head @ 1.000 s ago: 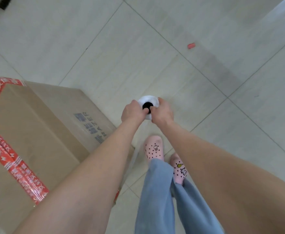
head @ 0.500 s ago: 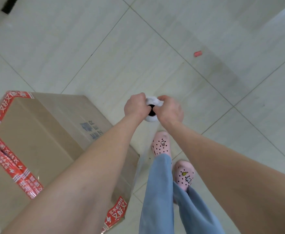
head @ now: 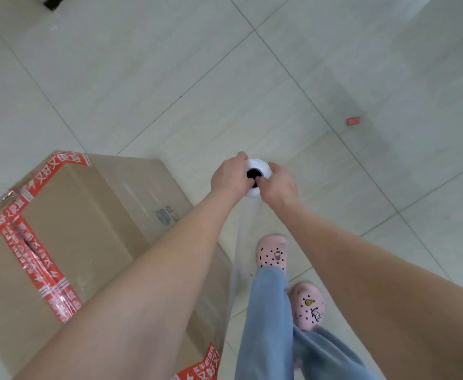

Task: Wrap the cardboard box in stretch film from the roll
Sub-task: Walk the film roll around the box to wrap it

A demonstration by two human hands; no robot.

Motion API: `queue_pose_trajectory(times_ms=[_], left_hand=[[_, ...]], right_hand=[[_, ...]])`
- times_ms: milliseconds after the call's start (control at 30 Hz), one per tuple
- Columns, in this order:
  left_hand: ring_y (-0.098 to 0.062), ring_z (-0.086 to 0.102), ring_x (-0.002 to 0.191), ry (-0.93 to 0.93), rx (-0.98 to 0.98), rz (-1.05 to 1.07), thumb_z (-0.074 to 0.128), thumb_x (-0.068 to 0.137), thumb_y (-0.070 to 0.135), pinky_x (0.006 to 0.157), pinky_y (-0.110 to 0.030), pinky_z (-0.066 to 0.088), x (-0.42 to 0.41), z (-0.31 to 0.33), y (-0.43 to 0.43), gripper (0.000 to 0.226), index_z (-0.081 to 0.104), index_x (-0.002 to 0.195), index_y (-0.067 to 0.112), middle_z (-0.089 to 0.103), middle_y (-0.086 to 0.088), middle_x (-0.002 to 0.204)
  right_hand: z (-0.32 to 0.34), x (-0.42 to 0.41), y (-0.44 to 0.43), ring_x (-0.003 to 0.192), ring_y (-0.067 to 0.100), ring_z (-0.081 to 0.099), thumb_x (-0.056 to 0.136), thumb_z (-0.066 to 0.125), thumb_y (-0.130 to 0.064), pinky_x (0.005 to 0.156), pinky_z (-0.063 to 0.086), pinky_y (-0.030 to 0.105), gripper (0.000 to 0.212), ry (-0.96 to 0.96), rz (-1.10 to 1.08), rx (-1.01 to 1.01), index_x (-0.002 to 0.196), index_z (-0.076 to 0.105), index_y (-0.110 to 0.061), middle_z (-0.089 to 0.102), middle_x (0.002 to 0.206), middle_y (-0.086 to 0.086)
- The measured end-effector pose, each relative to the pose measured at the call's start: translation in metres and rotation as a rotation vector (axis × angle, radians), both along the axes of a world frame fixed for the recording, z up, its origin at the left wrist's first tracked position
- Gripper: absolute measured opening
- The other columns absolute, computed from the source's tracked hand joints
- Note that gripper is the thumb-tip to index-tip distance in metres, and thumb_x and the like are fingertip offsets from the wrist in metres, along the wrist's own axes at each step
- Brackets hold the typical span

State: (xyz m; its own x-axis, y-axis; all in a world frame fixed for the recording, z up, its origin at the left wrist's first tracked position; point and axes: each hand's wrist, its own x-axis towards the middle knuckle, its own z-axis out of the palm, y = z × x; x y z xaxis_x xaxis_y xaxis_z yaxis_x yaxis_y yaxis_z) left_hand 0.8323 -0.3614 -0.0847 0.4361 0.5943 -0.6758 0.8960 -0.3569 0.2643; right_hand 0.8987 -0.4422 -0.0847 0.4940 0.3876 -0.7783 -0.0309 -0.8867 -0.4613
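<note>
A large brown cardboard box with red printed tape stands on the tiled floor at the lower left. The white stretch film roll is held upright, seen from its top end with a dark core hole. My left hand grips its left side and my right hand grips its right side, thumbs at the core. A clear sheet of film runs down from the roll toward the box's near right corner. Film shine shows on the box's right face.
Pale floor tiles spread all round. My feet in pink clogs and blue jeans stand just right of the box. A small red scrap lies on the floor at the right. A dark object sits at the top left edge.
I have stepped along the box's right side, so the box has shifted down and right in view. Both hands keep hold of the roll, and the film stays stretched to the box.
</note>
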Motion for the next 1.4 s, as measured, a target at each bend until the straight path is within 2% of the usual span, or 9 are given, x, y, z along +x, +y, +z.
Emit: queue_pose_trajectory(times_ms=[167,300,367,500,667,833,933,1100,1400], left_hand=[[-0.028,0.057,0.093,-0.008,0.077,-0.18,0.05,0.081,0.008,0.065,-0.03,0.039,0.01,-0.003,0.018,0.027,0.059,0.106,0.013,0.061,-0.007,0.101],[-0.031,0.059,0.087,-0.01,0.11,-0.121,0.049,0.079,0.007,0.063,-0.032,0.04,0.011,-0.005,0.027,0.024,0.061,0.1,0.01,0.064,-0.011,0.098],[-0.031,0.058,0.084,-0.01,0.086,-0.018,0.05,0.079,0.009,0.062,-0.032,0.041,0.008,-0.008,0.034,0.021,0.06,0.097,0.01,0.064,-0.01,0.096],[-0.027,0.054,0.079,0.009,0.049,0.221,0.055,0.079,0.013,0.061,-0.029,0.037,0.005,-0.011,0.051,0.01,0.055,0.089,0.015,0.059,-0.004,0.089],[-0.028,0.064,0.077,-0.018,0.011,0.574,0.06,0.076,0.017,0.065,-0.036,0.055,-0.005,-0.014,0.082,0.009,0.052,0.081,0.016,0.062,-0.005,0.088],[-0.031,0.066,0.078,-0.022,-0.003,0.81,0.061,0.077,0.024,0.067,-0.042,0.059,-0.022,-0.018,0.097,0.016,0.048,0.074,0.016,0.064,-0.008,0.09],[-0.029,0.063,0.079,0.098,0.001,0.665,0.058,0.079,0.031,0.066,-0.034,0.052,-0.026,-0.018,0.105,0.019,0.053,0.084,0.013,0.066,-0.01,0.094],[-0.032,0.059,0.094,0.098,0.091,0.374,0.051,0.084,0.015,0.074,-0.034,0.047,-0.014,-0.016,0.118,0.026,0.057,0.109,0.016,0.064,-0.012,0.104],[-0.025,0.053,0.077,0.078,0.028,0.426,0.045,0.084,0.013,0.061,-0.03,0.039,-0.007,-0.012,0.137,0.022,0.065,0.094,0.013,0.065,-0.006,0.092]], right_hand=[[0.001,0.003,0.014,0.081,0.028,0.055,0.086,0.048,-0.012,0.059,0.034,0.028,0.01,0.017,0.029,-0.002,0.091,0.055,-0.009,0.061,0.092,0.011],[0.008,0.012,0.026,0.094,0.031,0.058,0.085,0.046,-0.011,0.064,0.037,0.031,0.011,0.004,0.161,-0.051,0.091,0.054,-0.015,0.064,0.097,0.012],[0.012,0.016,0.036,0.096,0.03,0.058,0.084,0.046,-0.013,0.063,0.04,0.031,0.015,-0.01,0.22,-0.076,0.094,0.056,-0.019,0.064,0.096,0.008],[0.007,0.025,0.065,0.111,0.025,0.057,0.087,0.05,-0.018,0.09,0.048,0.036,0.043,-0.033,0.247,-0.098,0.128,0.054,-0.029,0.063,0.121,0.001],[-0.003,0.024,0.098,0.108,0.021,0.058,0.084,0.059,-0.033,0.074,0.036,0.026,0.045,-0.144,0.244,-0.015,0.128,0.052,-0.028,0.062,0.12,-0.002],[-0.016,0.008,0.129,0.1,0.027,0.057,0.089,0.055,-0.036,0.071,0.036,0.028,0.048,0.064,0.304,-0.009,0.131,0.045,-0.016,0.061,0.119,0.008],[-0.017,0.008,0.144,0.088,0.027,0.054,0.089,0.05,-0.024,0.067,0.034,0.029,0.032,0.066,0.352,-0.03,0.119,0.051,-0.013,0.061,0.112,0.01],[-0.012,0.006,0.158,0.082,0.027,0.053,0.086,0.047,-0.014,0.064,0.038,0.03,0.014,0.099,0.396,-0.048,0.098,0.052,-0.017,0.062,0.098,0.009],[-0.013,0.011,0.17,0.069,0.024,0.049,0.083,0.046,-0.011,0.046,0.027,0.027,0.006,0.09,0.456,-0.06,0.085,0.046,-0.017,0.052,0.074,0.001]])
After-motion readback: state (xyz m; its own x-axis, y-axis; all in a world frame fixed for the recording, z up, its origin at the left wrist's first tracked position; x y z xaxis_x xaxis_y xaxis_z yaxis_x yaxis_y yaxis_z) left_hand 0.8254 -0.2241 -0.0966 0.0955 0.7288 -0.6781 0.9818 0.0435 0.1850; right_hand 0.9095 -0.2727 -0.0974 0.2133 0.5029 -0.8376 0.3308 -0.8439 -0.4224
